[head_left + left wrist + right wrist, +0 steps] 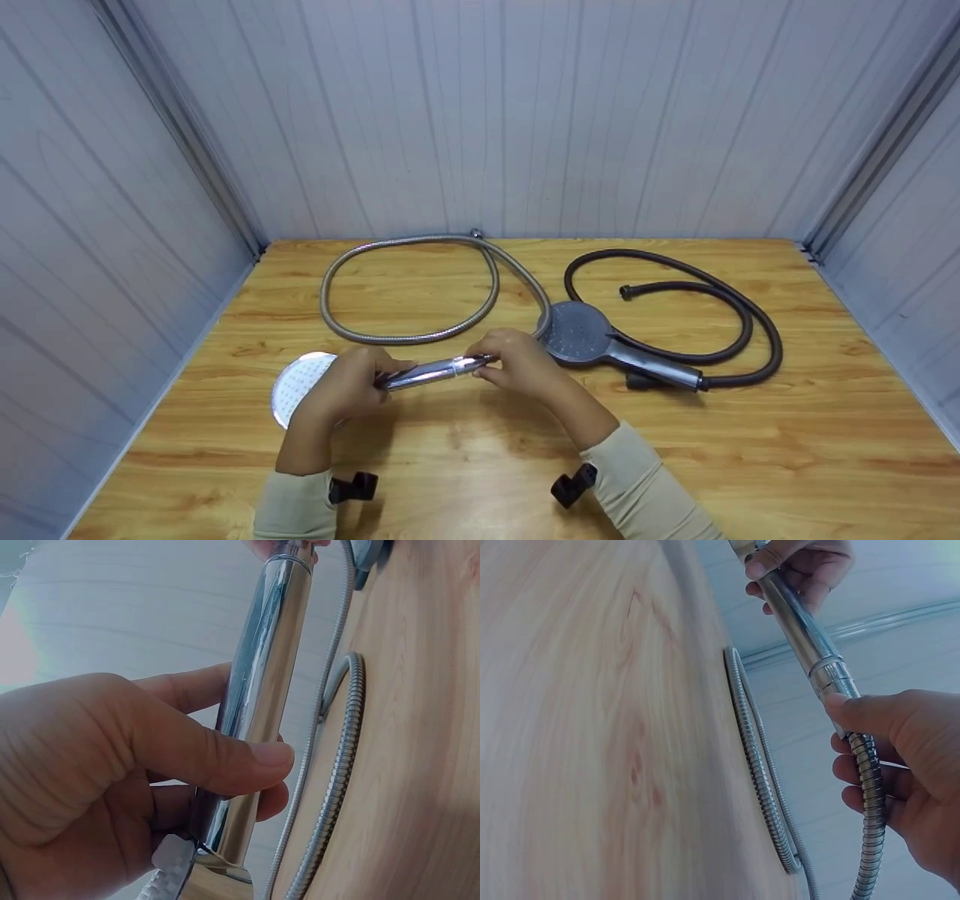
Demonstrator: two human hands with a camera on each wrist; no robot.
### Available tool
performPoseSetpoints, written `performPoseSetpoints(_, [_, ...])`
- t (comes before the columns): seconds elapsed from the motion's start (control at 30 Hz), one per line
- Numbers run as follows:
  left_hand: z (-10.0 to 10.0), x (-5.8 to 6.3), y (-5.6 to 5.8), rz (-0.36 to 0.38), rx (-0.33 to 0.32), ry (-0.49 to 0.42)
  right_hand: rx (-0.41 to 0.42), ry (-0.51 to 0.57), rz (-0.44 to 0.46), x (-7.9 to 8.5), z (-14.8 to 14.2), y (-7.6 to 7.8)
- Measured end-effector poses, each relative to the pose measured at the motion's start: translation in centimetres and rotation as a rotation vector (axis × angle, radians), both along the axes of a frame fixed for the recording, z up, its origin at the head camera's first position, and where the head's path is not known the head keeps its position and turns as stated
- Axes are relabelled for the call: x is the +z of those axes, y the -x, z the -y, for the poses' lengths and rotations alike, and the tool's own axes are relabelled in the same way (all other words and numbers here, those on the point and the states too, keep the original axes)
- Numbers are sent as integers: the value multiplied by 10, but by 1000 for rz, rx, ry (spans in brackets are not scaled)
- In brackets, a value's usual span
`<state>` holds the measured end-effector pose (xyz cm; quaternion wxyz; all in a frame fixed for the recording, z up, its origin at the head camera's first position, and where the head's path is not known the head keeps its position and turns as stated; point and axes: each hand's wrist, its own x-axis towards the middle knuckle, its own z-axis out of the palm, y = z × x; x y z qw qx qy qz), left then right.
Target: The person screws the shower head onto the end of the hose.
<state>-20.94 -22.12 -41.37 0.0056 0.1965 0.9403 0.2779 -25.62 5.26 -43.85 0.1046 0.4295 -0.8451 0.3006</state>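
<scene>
A chrome hand shower with a round white spray face (pixel 298 384) is held above the table, its shiny handle (pixel 426 373) slanting up to the right. My left hand (pixel 343 386) grips that handle close to the head, thumb across it in the left wrist view. At the handle's other end, my right hand (pixel 521 365) pinches the chrome end fitting (pixel 831 679) between thumb and fingers. A ribbed metal hose (pixel 871 817) runs out of this fitting beneath the right fingers. Whether the fitting is fully screwed on, I cannot tell.
The metal hose (pixel 397 340) loops over the wooden table (pixel 465 480) behind my hands. To the right lie a grey hand shower (pixel 576 334) and its dark hose (pixel 778 345), one end fitting (pixel 627 292) loose. Panelled walls (pixel 480 120) enclose the back and sides.
</scene>
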Motion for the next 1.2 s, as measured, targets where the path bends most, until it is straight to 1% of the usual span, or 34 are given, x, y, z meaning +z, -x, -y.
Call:
performPoseSetpoints(0.1, [0,0,0,10,13,2,-4,-5,-7,0,0,0])
performPoseSetpoints(0.23, [-1,1,0,4,15,2,-6,-9,-18,-1,1,0])
performPoseSetpoints(0.47, [-1,4,-1,9,17,-1,14,51,11,-1,0,0])
performPoseSetpoints(0.57, [0,3,-1,-18,-8,-1,13,68,23,-3,-1,-2])
performPoseSetpoints(0.67, [0,2,-1,-63,-39,4,18,80,13,-6,-3,-3])
performPoseSetpoints(0.73, [0,2,0,-79,-48,11,28,94,-3,-8,-4,-3])
performPoseSetpoints(1.0, [-2,2,0,-42,-17,18,69,138,-30,-11,-5,1])
performPoseSetpoints(1.2, [-2,2,0,-50,-30,28,85,132,-34,-10,-6,1])
